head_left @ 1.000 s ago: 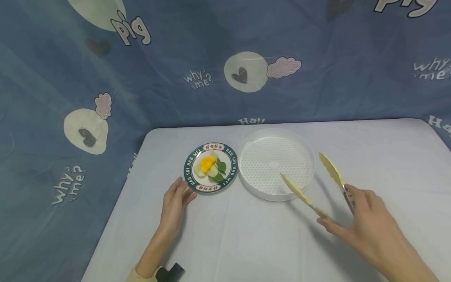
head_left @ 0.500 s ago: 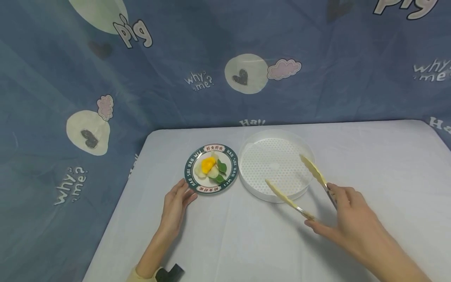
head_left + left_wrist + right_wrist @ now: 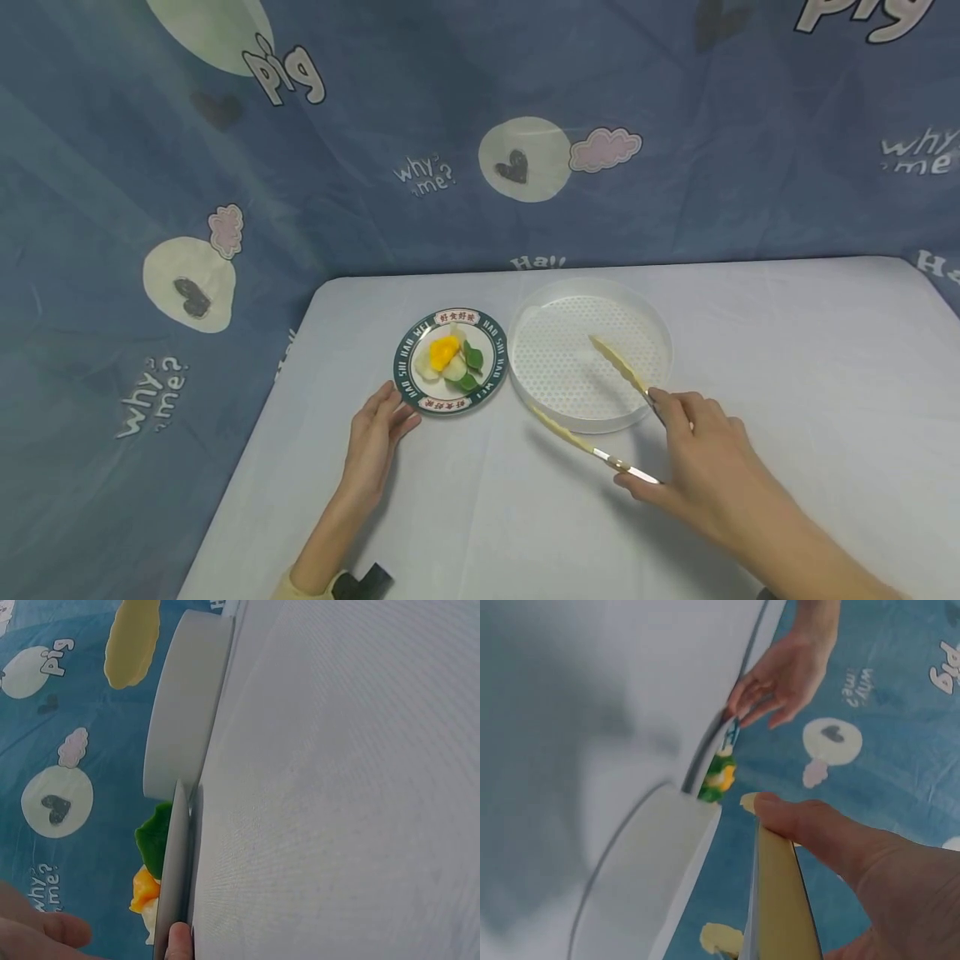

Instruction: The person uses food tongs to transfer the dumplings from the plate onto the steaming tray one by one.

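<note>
Your right hand (image 3: 708, 462) holds the tongs (image 3: 621, 361), thumb on one arm and fingers on the other. The two arms of the tongs stand spread, with nothing between their yellow ends. One end is over the tray (image 3: 570, 350); the other is by the tray's near left rim, as the head view shows it. From the left wrist, a yellow end hangs above the tray, clear of it.

Your left hand (image 3: 375, 437) is at the near left of the plate (image 3: 402, 367), touching its rim, fingers a little apart and not clamped on it. On the plate lie a yellow piece (image 3: 444, 353), pale pieces (image 3: 454, 368) and green leaves (image 3: 467, 382), bunched together. The plate sits just left of the tray on the white table (image 3: 810, 375); you cannot tell whether their rims touch.
</note>
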Tool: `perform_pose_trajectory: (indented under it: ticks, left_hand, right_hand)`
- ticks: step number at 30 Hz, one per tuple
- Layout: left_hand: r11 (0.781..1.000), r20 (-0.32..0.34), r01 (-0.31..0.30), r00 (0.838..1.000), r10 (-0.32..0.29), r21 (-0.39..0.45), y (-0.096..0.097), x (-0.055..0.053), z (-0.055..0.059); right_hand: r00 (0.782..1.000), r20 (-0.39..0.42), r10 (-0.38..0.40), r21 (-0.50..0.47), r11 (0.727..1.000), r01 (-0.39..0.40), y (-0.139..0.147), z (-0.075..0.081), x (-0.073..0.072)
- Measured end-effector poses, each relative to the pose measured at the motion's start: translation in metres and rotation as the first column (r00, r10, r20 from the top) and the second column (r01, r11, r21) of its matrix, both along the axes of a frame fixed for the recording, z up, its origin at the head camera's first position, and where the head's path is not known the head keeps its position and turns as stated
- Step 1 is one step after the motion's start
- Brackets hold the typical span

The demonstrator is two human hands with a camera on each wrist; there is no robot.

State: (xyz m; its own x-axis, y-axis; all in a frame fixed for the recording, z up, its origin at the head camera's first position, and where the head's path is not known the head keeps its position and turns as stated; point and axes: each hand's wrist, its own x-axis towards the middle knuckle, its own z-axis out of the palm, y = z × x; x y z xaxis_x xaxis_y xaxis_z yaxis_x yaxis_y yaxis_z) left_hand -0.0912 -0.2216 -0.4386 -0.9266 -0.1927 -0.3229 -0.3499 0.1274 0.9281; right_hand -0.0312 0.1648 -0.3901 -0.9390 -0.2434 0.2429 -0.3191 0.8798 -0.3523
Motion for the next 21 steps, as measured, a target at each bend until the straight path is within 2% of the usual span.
perform_pose_trajectory:
  ticks: [2,8,10,15,21]
  left_hand:
    - [1.0,0.0,-0.002,1.0,0.002,-0.002,0.0,0.0,0.0]
    - [1.0,0.0,-0.002,1.0,0.002,-0.003,0.0,0.0,0.0]
    - [1.0,-0.001,-0.004,1.0,0.004,-0.005,0.001,0.0,0.0]
    - [0.999,0.005,-0.004,1.0,0.004,-0.036,0.001,0.0,-0.002]
    - [0.999,0.003,-0.011,1.0,0.011,-0.037,0.001,0.0,-0.003]
  right_hand:
    - [1.0,-0.003,0.009,0.022,1.0,-0.009,-0.004,0.001,-0.001]
    - [0.992,-0.094,0.086,0.01,0.996,-0.085,-0.018,0.002,-0.006]
    - [0.991,-0.088,0.098,0.007,0.995,-0.097,-0.023,0.003,-0.008]
    - [0.994,0.008,0.112,0.015,0.994,-0.112,-0.034,0.008,-0.012]
    - [0.984,0.056,0.171,0.026,0.985,-0.172,-0.054,0.011,-0.021]
